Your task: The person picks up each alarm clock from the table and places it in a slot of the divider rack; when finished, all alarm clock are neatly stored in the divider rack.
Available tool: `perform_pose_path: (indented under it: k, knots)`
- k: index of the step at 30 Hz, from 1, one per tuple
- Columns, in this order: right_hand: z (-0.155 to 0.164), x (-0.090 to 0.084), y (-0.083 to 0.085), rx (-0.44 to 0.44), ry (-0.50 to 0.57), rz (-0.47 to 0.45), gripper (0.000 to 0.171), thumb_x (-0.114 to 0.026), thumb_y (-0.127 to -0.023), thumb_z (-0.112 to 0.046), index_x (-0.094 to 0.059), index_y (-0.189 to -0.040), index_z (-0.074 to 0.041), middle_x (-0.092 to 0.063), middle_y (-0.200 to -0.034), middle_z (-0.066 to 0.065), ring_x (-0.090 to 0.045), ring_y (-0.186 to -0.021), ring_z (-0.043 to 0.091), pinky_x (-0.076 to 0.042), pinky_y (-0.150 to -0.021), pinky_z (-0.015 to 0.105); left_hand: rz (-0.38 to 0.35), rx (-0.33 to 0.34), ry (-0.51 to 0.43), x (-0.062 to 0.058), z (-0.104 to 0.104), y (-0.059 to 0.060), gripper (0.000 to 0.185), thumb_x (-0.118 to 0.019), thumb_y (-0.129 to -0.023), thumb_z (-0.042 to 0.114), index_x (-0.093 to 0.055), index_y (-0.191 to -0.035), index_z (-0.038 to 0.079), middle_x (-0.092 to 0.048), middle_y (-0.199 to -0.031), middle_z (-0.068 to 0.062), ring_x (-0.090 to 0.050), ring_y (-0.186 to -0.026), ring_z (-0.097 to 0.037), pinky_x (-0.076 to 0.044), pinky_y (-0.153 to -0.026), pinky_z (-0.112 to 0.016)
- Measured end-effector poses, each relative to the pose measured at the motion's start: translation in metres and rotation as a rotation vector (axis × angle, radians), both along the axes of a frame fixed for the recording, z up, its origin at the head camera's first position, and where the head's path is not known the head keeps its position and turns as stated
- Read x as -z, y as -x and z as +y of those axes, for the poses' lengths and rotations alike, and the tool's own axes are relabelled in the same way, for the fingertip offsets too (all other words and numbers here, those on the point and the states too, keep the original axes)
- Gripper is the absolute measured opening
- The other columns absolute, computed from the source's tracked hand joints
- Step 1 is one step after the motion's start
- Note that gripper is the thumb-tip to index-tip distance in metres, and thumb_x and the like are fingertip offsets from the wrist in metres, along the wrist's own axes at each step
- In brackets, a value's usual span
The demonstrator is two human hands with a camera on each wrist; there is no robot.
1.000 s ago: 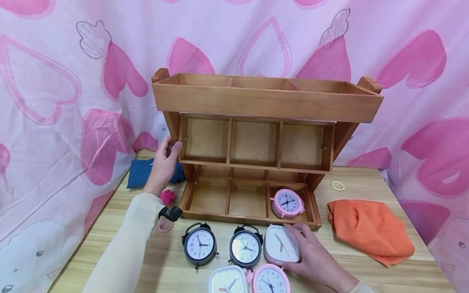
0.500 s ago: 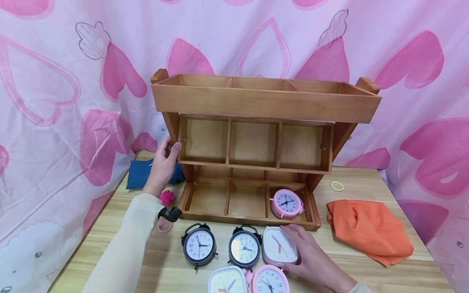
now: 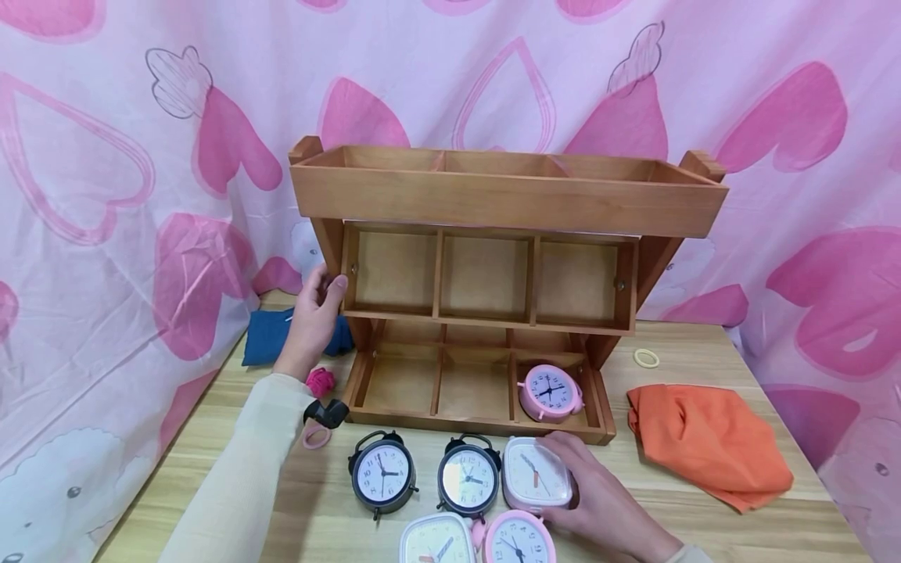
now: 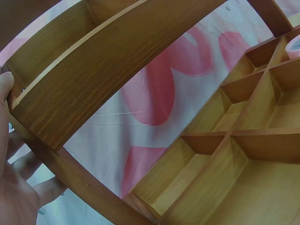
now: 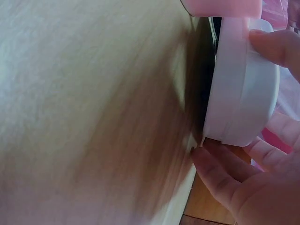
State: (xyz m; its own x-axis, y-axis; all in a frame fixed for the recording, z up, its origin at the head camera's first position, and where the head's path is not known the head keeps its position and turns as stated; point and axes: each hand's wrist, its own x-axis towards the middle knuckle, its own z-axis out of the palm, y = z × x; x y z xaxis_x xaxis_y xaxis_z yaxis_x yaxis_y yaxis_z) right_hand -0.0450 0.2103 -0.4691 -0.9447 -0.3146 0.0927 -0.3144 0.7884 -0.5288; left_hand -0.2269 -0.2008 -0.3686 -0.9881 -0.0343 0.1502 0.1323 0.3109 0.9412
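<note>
Left hand (image 3: 314, 313) grips the wooden shelf's (image 3: 507, 195) side post; right hand (image 3: 598, 496) clasps the white square clock (image 3: 536, 471).

A home tabletop: heart-print curtain (image 3: 141, 195), wooden shelf (image 3: 507, 195), alarm clocks (image 3: 383, 473).

The right hand (image 5: 262, 187) occupies the 4 to 5 o'clock area of the view. Its fingers (image 5: 276, 47) curl over the upper edge of a white rounded clock case (image 5: 241, 89), and the thumb lies against the lower edge at 5 o'clock. The case is seen edge-on. A pink object (image 5: 222, 7) sits just above it at 1 o'clock. The blurred light wood tabletop (image 5: 84, 117) fills the left side.
</note>
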Motion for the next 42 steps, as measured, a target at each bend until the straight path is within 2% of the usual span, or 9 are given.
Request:
perform_pose_path:
  k: [6,11,14,17,20,26,32,36,42]
  knots:
    - [0.004,0.002,-0.002,0.033,0.02,0.021,0.083,-0.091,-0.063,-0.045,-0.057,-0.135,-0.023,-0.049,-0.136,-0.011,-0.052,-0.116,0.008,-0.052,-0.094,0.033,-0.017,0.007,-0.011,-0.003,0.001,-0.002,0.067,-0.043,-0.101,0.052,-0.023,-0.156,0.02,-0.034,-0.158,-0.009,-0.032,-0.145,-0.03,-0.032,-0.117,-0.051]
    - [0.008,-0.004,-0.006,0.073,-0.003,0.024,0.082,-0.092,-0.06,-0.043,-0.058,-0.133,-0.024,-0.05,-0.135,-0.009,-0.05,-0.117,0.01,-0.053,-0.093,0.034,-0.023,0.012,-0.012,-0.017,0.006,-0.011,0.067,-0.043,-0.102,0.05,-0.023,-0.157,0.018,-0.033,-0.158,-0.011,-0.032,-0.145,-0.032,-0.031,-0.117,-0.051]
    - [0.011,-0.015,-0.009,0.059,-0.019,0.088,0.084,-0.094,-0.058,-0.041,-0.058,-0.132,-0.024,-0.05,-0.134,-0.008,-0.05,-0.116,0.009,-0.053,-0.092,0.034,-0.026,0.014,-0.004,-0.026,0.01,-0.017,0.067,-0.043,-0.102,0.049,-0.022,-0.157,0.015,-0.032,-0.158,-0.012,-0.031,-0.146,-0.032,-0.031,-0.117,-0.051]
    - [0.012,-0.031,-0.009,0.027,-0.037,0.187,0.086,-0.095,-0.055,-0.035,-0.058,-0.132,-0.022,-0.051,-0.134,-0.006,-0.051,-0.117,0.011,-0.054,-0.091,0.039,-0.023,0.012,-0.002,-0.023,0.008,-0.014,0.067,-0.043,-0.102,0.049,-0.023,-0.156,0.016,-0.033,-0.158,-0.011,-0.032,-0.145,-0.031,-0.031,-0.117,-0.05]
    - [0.009,-0.049,-0.005,0.022,-0.052,0.236,0.086,-0.094,-0.055,-0.032,-0.058,-0.131,-0.021,-0.05,-0.137,-0.004,-0.05,-0.121,0.013,-0.054,-0.092,0.041,-0.011,0.01,-0.013,-0.013,0.003,-0.006,0.066,-0.044,-0.102,0.05,-0.024,-0.156,0.018,-0.034,-0.157,-0.011,-0.033,-0.145,-0.031,-0.032,-0.117,-0.051]
    - [0.001,-0.07,0.014,0.002,-0.032,0.278,0.08,-0.093,-0.058,-0.032,-0.06,-0.13,-0.022,-0.049,-0.14,0.002,-0.055,-0.118,0.018,-0.055,-0.087,0.043,0.001,0.005,-0.005,0.0,-0.001,0.001,0.068,-0.044,-0.099,0.056,-0.025,-0.156,0.023,-0.035,-0.157,-0.007,-0.034,-0.144,-0.029,-0.034,-0.116,-0.051]
    - [-0.013,-0.074,0.043,0.008,0.019,0.199,0.072,-0.092,-0.064,-0.031,-0.063,-0.13,-0.022,-0.046,-0.142,0.001,-0.055,-0.113,0.018,-0.055,-0.084,0.036,0.002,0.006,-0.007,0.0,0.001,0.001,0.068,-0.044,-0.099,0.057,-0.025,-0.156,0.025,-0.035,-0.157,-0.006,-0.034,-0.144,-0.029,-0.034,-0.116,-0.051]
    - [-0.027,-0.07,0.063,0.003,0.035,0.164,0.071,-0.09,-0.067,-0.034,-0.062,-0.132,-0.02,-0.045,-0.142,0.005,-0.056,-0.109,0.021,-0.056,-0.083,0.033,-0.009,0.009,-0.019,-0.006,0.003,-0.003,0.066,-0.045,-0.1,0.053,-0.025,-0.156,0.023,-0.036,-0.157,-0.008,-0.034,-0.144,-0.029,-0.033,-0.117,-0.051]
    - [-0.048,-0.059,0.09,-0.025,0.026,0.184,0.07,-0.087,-0.068,-0.039,-0.063,-0.131,-0.018,-0.048,-0.14,0.011,-0.06,-0.107,0.023,-0.053,-0.088,0.041,-0.021,0.017,-0.023,-0.025,0.01,-0.019,0.064,-0.043,-0.103,0.045,-0.024,-0.156,0.015,-0.033,-0.157,-0.013,-0.032,-0.145,-0.032,-0.031,-0.117,-0.051]
